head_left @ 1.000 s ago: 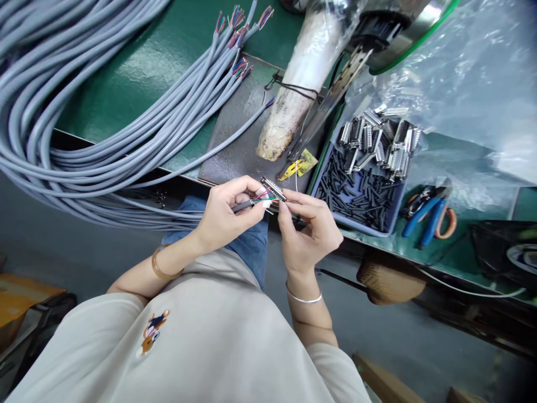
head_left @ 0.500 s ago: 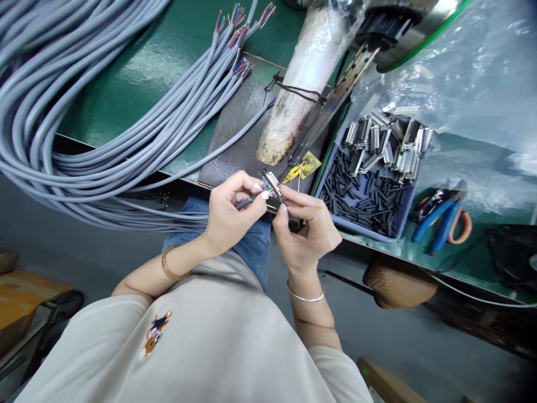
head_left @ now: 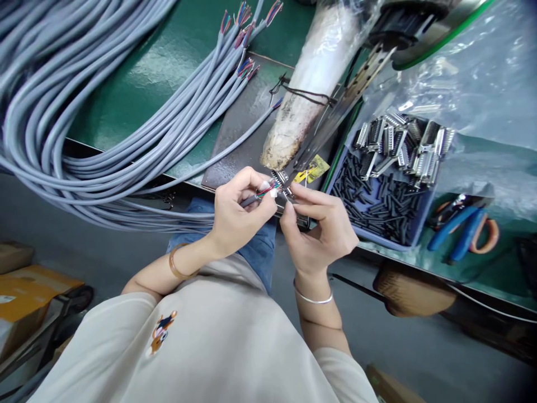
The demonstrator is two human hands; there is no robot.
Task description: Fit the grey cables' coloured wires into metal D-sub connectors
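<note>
Between its thumb and fingers, my left hand [head_left: 239, 210] pinches the end of a grey cable [head_left: 250, 200], whose thin coloured wires [head_left: 264, 192] fan out at a connector. White wraps cover the tips of that thumb and a finger. My right hand [head_left: 321, 224] grips the metal multi-pin connector [head_left: 280, 179] at its near right end, thumb and forefinger closed. Right above the connector, the lower end of a slotted metal rod, like a soldering iron [head_left: 331, 123], comes down; I cannot tell whether they touch. Fingers hide part of the connector.
Many grey cables [head_left: 138, 145] with stripped ends loop over the green bench at left. A white wrapped tube [head_left: 310, 78] slants down in the middle. At right, a blue tray [head_left: 403, 246] holds black sleeves [head_left: 377, 212] and metal connectors [head_left: 403, 140], beside blue-handled pliers [head_left: 455, 229].
The view has shifted, so the bench and hands appear farther right. The connector has turned a little and sits closer under the rod's lower end. Both hands keep their grip.
</note>
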